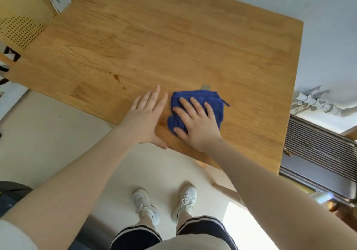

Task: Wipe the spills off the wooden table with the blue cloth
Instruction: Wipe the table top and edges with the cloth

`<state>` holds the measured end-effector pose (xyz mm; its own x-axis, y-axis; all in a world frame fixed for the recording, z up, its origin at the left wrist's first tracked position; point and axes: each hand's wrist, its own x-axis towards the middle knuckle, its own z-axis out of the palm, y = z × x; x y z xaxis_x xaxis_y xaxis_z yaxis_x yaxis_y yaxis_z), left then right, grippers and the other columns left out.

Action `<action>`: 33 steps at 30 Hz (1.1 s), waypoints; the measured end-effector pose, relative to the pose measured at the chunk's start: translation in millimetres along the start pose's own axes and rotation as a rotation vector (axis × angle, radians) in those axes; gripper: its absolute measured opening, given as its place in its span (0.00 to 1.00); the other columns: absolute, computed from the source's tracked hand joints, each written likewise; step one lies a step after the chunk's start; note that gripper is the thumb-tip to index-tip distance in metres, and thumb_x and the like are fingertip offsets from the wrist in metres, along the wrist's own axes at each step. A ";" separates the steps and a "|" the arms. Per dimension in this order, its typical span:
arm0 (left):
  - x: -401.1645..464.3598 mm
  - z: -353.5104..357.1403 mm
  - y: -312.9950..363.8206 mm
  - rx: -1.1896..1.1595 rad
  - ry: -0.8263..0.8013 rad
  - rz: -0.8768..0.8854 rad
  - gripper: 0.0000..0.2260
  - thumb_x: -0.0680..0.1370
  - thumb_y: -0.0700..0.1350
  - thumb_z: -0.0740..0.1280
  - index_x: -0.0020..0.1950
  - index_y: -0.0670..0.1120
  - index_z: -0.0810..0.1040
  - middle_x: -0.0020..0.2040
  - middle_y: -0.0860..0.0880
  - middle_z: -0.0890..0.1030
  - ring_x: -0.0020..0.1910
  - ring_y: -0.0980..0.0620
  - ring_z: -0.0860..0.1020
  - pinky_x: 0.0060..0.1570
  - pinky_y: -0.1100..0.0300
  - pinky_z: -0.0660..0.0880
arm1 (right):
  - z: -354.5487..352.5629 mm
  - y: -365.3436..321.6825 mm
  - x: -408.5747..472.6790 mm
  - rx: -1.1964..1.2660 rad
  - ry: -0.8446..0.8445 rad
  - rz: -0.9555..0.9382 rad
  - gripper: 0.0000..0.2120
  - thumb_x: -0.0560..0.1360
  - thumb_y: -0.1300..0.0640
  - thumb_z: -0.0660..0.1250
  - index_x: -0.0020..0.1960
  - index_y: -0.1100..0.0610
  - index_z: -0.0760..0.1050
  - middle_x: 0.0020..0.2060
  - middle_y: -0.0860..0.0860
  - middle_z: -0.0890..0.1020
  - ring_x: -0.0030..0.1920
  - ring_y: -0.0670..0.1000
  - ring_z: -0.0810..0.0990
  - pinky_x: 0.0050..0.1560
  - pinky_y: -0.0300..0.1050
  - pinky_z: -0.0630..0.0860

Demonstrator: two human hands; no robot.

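A crumpled blue cloth [201,99] lies on the wooden table [173,37] near its front edge. My right hand [197,122] presses flat on the cloth with the fingers spread. My left hand [144,118] rests flat on the bare wood just left of the cloth, fingers straight, holding nothing. Brown spill spots [116,77] show on the wood to the left of my left hand, with a smaller spot [124,88] closer to it. A small grey tag [206,86] peeks out behind the cloth.
A wooden chair with a perforated back [21,18] stands at the table's far left corner. A ribbed grey unit [318,153] sits to the right of the table. My white shoes [166,203] stand on the pale floor below the table edge.
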<state>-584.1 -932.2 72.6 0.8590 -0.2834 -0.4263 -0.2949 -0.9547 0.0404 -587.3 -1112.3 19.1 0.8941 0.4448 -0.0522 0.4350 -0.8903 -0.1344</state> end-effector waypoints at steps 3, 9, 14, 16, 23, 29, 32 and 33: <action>-8.6 -2.6 -27.6 -0.076 -0.019 -0.068 0.60 0.61 0.68 0.71 0.75 0.48 0.34 0.75 0.46 0.31 0.76 0.46 0.39 0.73 0.50 0.43 | -2.0 -7.5 27.7 0.039 -0.038 0.200 0.27 0.77 0.40 0.52 0.74 0.48 0.58 0.76 0.50 0.55 0.76 0.55 0.51 0.71 0.61 0.44; -12.3 -6.6 -82.5 -0.115 0.018 -0.134 0.54 0.65 0.66 0.70 0.77 0.47 0.39 0.77 0.48 0.37 0.76 0.47 0.43 0.73 0.50 0.47 | 9.4 -50.7 7.6 0.011 -0.010 0.207 0.29 0.76 0.40 0.46 0.73 0.52 0.59 0.75 0.52 0.57 0.75 0.58 0.51 0.71 0.61 0.44; 0.2 -4.0 -106.9 -0.062 0.027 -0.206 0.53 0.67 0.66 0.68 0.76 0.43 0.40 0.77 0.42 0.39 0.76 0.45 0.44 0.74 0.50 0.46 | 12.0 -62.8 6.9 0.030 0.016 0.066 0.27 0.74 0.39 0.50 0.68 0.49 0.67 0.72 0.49 0.66 0.73 0.57 0.62 0.70 0.59 0.49; 3.4 -1.6 -114.9 -0.061 0.024 -0.268 0.57 0.64 0.70 0.68 0.76 0.43 0.39 0.77 0.41 0.38 0.76 0.43 0.43 0.74 0.50 0.45 | 8.4 -51.2 25.3 0.023 0.030 0.086 0.29 0.73 0.38 0.50 0.69 0.48 0.66 0.73 0.49 0.64 0.73 0.56 0.60 0.70 0.59 0.50; 12.8 3.0 -128.5 0.016 -0.031 -0.302 0.64 0.56 0.79 0.61 0.76 0.41 0.38 0.77 0.42 0.39 0.76 0.45 0.44 0.74 0.48 0.44 | 5.6 -59.0 64.6 0.065 0.035 0.446 0.28 0.77 0.40 0.53 0.74 0.47 0.54 0.76 0.47 0.51 0.76 0.54 0.46 0.72 0.59 0.40; 14.2 5.2 -130.6 -0.042 -0.005 -0.267 0.63 0.58 0.76 0.64 0.76 0.40 0.39 0.77 0.42 0.40 0.76 0.45 0.45 0.74 0.50 0.46 | 15.1 -108.5 42.5 0.034 0.000 0.192 0.30 0.73 0.38 0.47 0.72 0.49 0.61 0.75 0.50 0.58 0.75 0.57 0.54 0.71 0.60 0.45; 14.7 8.9 -131.0 -0.058 0.005 -0.264 0.62 0.59 0.75 0.64 0.76 0.40 0.39 0.77 0.42 0.39 0.76 0.45 0.44 0.74 0.51 0.46 | 6.9 -83.6 67.0 0.018 -0.017 0.092 0.30 0.73 0.37 0.50 0.72 0.47 0.62 0.75 0.48 0.59 0.75 0.55 0.55 0.72 0.59 0.46; 14.9 9.8 -132.0 -0.058 0.010 -0.260 0.62 0.59 0.76 0.64 0.76 0.40 0.39 0.77 0.42 0.39 0.76 0.45 0.44 0.74 0.51 0.46 | 4.1 -74.4 81.6 0.028 -0.036 0.115 0.30 0.74 0.37 0.51 0.73 0.46 0.59 0.75 0.47 0.56 0.76 0.54 0.52 0.72 0.58 0.44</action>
<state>-536.5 -809.5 52.0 0.9072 -0.0288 -0.4198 -0.0397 -0.9991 -0.0173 -547.1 -1009.4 20.8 0.9334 0.3435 -0.1042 0.3262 -0.9328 -0.1533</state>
